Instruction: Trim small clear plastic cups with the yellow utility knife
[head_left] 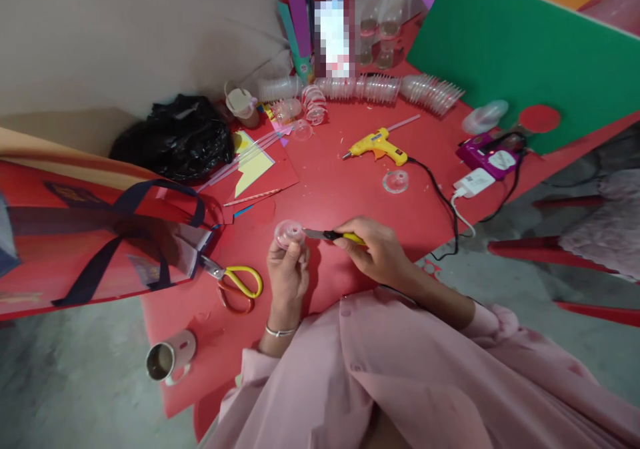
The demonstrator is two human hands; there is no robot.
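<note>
Near the front of the red table, my left hand [290,272] grips a small clear plastic dome lid [288,233], its top turned up. My right hand [375,249] is closed around the yellow handle of a utility knife [320,235]. The blade points left, its tip at or very close to the lid's side; I cannot tell whether it touches. A second clear dome lid [395,181] lies on the table beyond my right hand. Behind it rests a yellow hot glue gun [377,147] with a glue stick in its back. Scissors [243,285] with yellow and orange handles lie left of my left hand.
Stacked clear plastic cups or lids [365,89] run along the back. A purple power strip [493,155] with a white charger and cables sits right. At left are a red bag [100,249], a black plastic bag [175,139] and a mug [173,357] near the edge.
</note>
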